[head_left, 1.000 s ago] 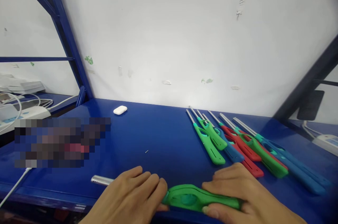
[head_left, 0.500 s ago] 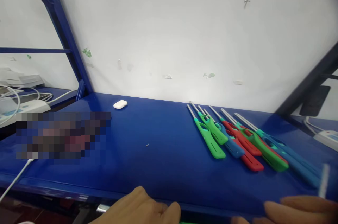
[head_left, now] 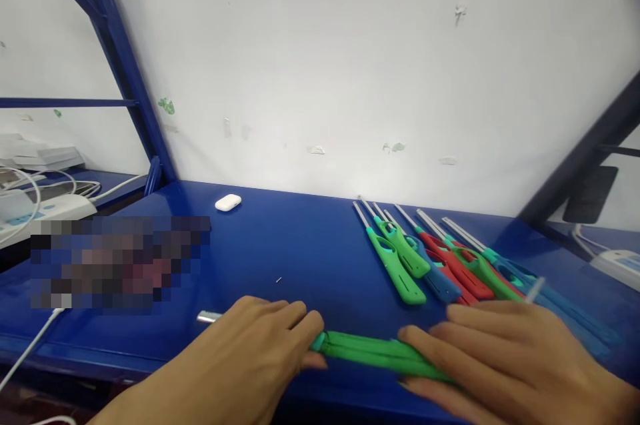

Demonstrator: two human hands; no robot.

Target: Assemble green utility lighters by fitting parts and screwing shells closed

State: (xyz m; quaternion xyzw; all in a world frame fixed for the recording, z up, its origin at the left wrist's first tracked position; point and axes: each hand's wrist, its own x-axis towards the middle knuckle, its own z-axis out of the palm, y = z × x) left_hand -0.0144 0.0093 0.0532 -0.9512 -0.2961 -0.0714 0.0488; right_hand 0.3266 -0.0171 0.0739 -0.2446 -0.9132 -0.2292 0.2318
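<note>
Low in the head view, a green long-nosed gas lighter (head_left: 367, 351) lies crosswise between my hands, just over the table's front. My left hand (head_left: 265, 345) is closed round its neck, and the metal tube pokes out to the left. The fingers of my right hand (head_left: 500, 358) wrap the handle's far end, slightly blurred. Behind its knuckles sticks up a thin pale rod (head_left: 535, 289), apparently held in that hand; its kind is unclear. Just beyond, a row of green, red and blue gas lighters (head_left: 433, 265) lies on the blue table, partly covered by my right hand.
A white earbud case (head_left: 228, 202) sits at the back of the blue table (head_left: 240, 258). Near the middle lies a tiny metal pin (head_left: 279, 279). On the left is a pixelated object (head_left: 120, 261) with a white cable (head_left: 30, 343). Blue posts and a white wall stand behind.
Both hands have risen into view, bringing up the green lighter between them. My right hand has moved left onto the handle, and the pale rod has moved left with it.
</note>
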